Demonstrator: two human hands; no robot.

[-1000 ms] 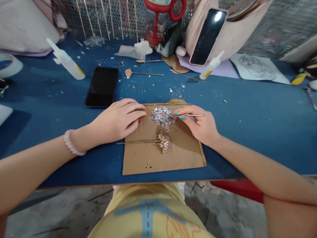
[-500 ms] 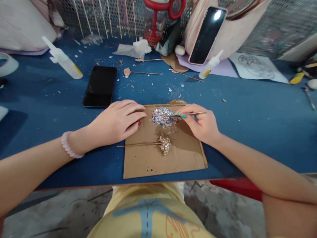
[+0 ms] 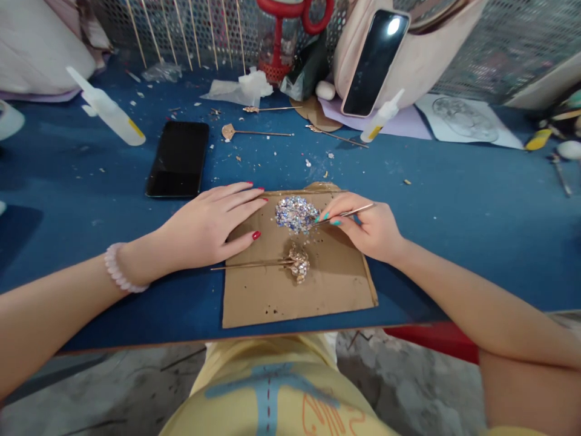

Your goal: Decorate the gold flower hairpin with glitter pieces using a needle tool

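Observation:
My right hand (image 3: 370,229) pinches a pair of metal tweezers (image 3: 351,212), tilted so that the tip reaches the right edge of a pile of rhinestones (image 3: 294,214). The sparkling blue, clear and pale stones lie on a piece of brown cardboard (image 3: 263,303). Below the pile rests a gold hairpin (image 3: 297,266) with a jewelled ornament, its long stem pointing left past the cardboard's edge. My left hand (image 3: 218,221) lies with fingers stretched over the cardboard's left side, holding nothing. Whether a stone sits in the tweezer tip is too small to tell.
A black phone (image 3: 178,158) lies beyond my left hand. Glue bottles stand at left (image 3: 109,112) and right (image 3: 382,116). Between them lie several hairpins (image 3: 258,132) and scattered bits. A second phone (image 3: 376,63) leans on a pink bag (image 3: 422,66); a red-lidded cup (image 3: 276,45) is behind.
The tweezers have moved slightly down toward the pile's lower right edge and tilt more steeply. My left fingers have spread, with the thumb apart. The whole view has shifted a little.

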